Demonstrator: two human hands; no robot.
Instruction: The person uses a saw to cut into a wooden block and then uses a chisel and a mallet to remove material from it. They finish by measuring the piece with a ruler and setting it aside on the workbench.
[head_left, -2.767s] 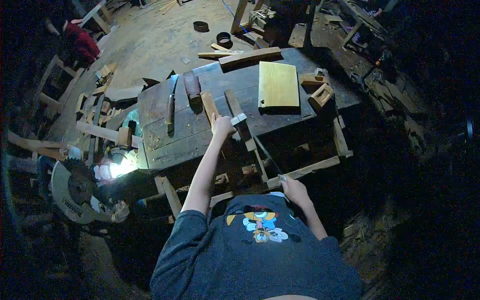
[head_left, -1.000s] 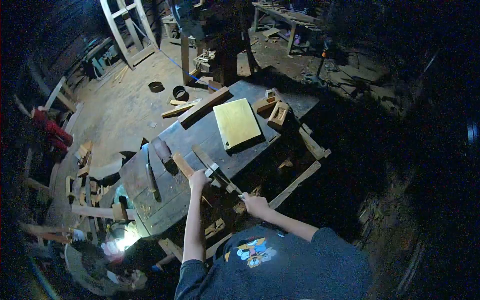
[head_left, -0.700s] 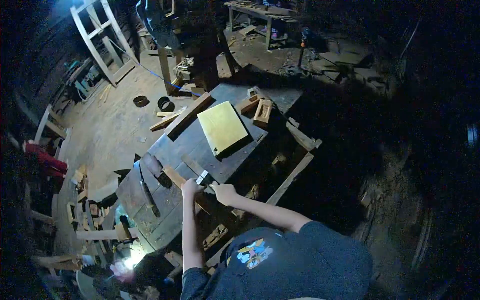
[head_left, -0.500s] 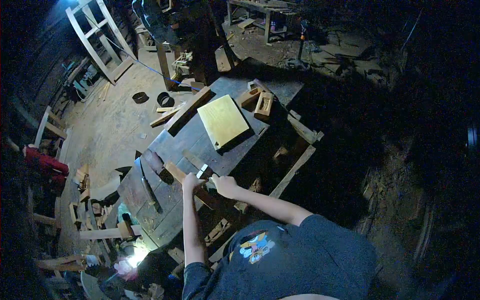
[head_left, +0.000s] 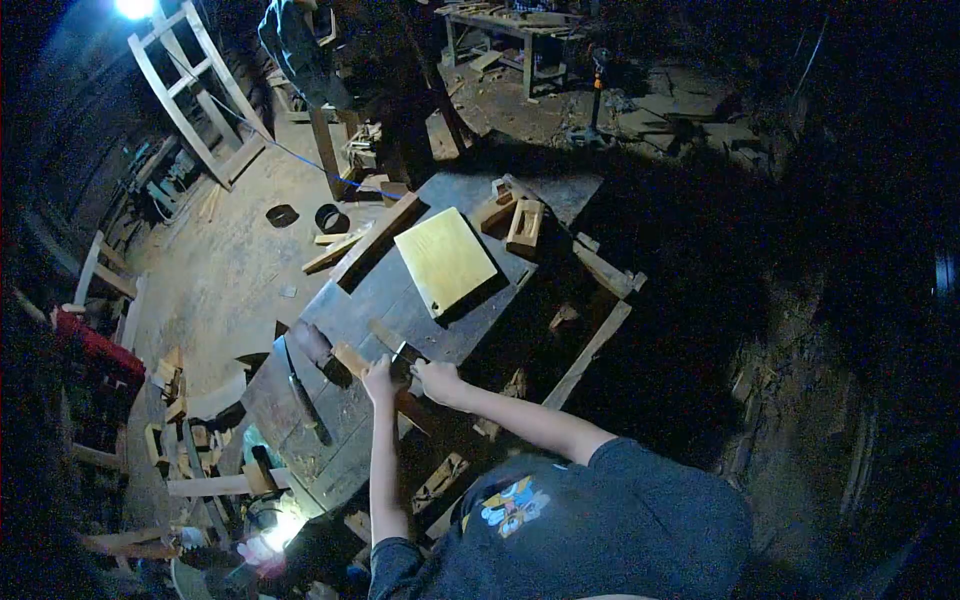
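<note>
My left hand (head_left: 380, 382) is closed at the near part of a wooden bar (head_left: 348, 358) lying across the workbench (head_left: 350, 305). Beside it, my right hand (head_left: 438, 384) is closed on a dark, flat metal blade (head_left: 407, 353) with a shiny strip across it. Both hands meet at this blade, over the bench's near edge; fingers hide much of it. Just beyond the blade lies a thin wooden strip (head_left: 384, 332). A thick pale board (head_left: 445, 260) rests farther up the bench. Left of the bar sits a dark brown rounded block (head_left: 312, 343).
Wooden hand planes (head_left: 525, 226) stand at the bench's far right. A long beam (head_left: 378, 238) lies along its far-left edge. Nearer left is a long narrow tool (head_left: 305, 408). A bright lamp (head_left: 283, 530) glows low left, by wood scraps. A person (head_left: 300, 50) stands beyond the bench.
The blade between my hands has tilted, and its bright reflection has shrunk to a thin strip. Both hands have shifted slightly together. The view has moved a little.
</note>
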